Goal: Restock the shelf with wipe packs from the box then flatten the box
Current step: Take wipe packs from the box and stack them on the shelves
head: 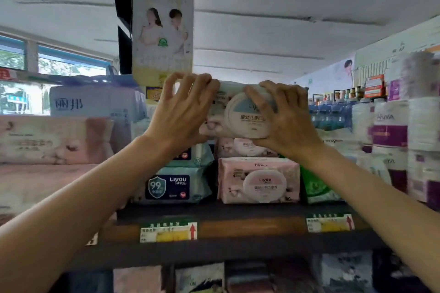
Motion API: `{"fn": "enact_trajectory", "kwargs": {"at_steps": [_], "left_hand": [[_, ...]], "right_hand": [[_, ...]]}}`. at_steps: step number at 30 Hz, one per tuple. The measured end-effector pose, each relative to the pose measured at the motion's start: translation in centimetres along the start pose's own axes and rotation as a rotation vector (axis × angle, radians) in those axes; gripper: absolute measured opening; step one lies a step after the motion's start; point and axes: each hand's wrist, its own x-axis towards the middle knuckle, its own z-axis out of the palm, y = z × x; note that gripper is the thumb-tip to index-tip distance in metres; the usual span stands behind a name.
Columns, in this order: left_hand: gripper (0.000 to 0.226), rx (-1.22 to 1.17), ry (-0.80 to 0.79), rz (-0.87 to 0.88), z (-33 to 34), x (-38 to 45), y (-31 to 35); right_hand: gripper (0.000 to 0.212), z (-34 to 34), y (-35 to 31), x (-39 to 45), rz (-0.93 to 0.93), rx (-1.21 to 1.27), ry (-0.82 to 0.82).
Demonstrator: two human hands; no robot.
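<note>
Left hand [183, 112] and right hand [283, 119] are gripping the pink soft-plastic wipe pack [240, 114] by its ends, fingers [256, 100] curled; long axis lying horizontal, round lid facing the camera, above the stacked pink packs [258, 179].

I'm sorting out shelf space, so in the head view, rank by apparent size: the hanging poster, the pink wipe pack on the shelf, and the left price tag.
1. hanging poster
2. pink wipe pack
3. left price tag, nearer the camera yet plainly smallest

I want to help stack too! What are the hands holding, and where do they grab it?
Both hands hold one pink wipe pack: left hand at its left end, right hand at its right end.
</note>
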Motion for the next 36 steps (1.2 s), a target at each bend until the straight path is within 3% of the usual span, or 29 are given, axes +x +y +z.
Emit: {"fn": "enact_trajectory", "kwargs": {"at_steps": [4, 10, 14, 17, 23, 25, 27, 30, 31, 33, 36], "left_hand": [[0.081, 0.063, -0.141, 0.002, -2.1, -2.8, -2.2], [0.107, 0.163, -0.455, 0.03, -3.4, -8.3, -4.2], [0.111, 0.204, -0.671, 0.13, -3.3, -10.1, -3.8], [0.099, 0.155, -0.826, 0.177, -1.9, -11.0, -3.6], [0.09, 0.097, -0.948, 0.169, -1.4, -10.3, -4.5], [0.072, 0.074, -1.0, 0.155, -1.8, -9.5, -4.4], [0.051, 0.074, -1.077, 0.164, -2.5, -8.3, -4.3], [0.048, 0.019, -1.224, 0.126, -4.2, -6.5, -3.1], [0.049, -0.013, -1.207, 0.122, -4.7, -5.8, -1.9], [0.044, -0.095, -1.027, 0.164, -5.5, -4.2, 2.1], [0.039, -0.358, -0.771, 0.268, -8.0, -2.3, 10.3]], "right_hand": [[0.103, -0.5, -2.7, 0.4, -0.016, 0.081, -0.119], [0.087, 0.1, -8.5, 0.3, -0.162, 0.185, -0.205], [0.1, 1.2, -11.6, -0.3, -0.277, 0.182, -0.35], [0.104, 0.9, -13.1, -0.2, -0.326, 0.205, -0.513], [0.099, -0.7, -13.6, 1.7, -0.366, 0.251, -0.809], [0.101, -0.7, -13.5, 2.3, -0.375, 0.295, -0.885], [0.103, -1.3, -12.7, 2.6, -0.322, 0.353, -0.988], [0.096, -3.7, -9.6, 2.1, -0.133, 0.387, -1.081], [0.085, -4.8, -8.4, 1.3, -0.079, 0.37, -1.062], [0.065, -7.2, -6.2, -1.2, 0.009, 0.298, -1.013], [0.062, -12.6, -3.6, -6.5, 0.142, 0.144, -1.026]]}}
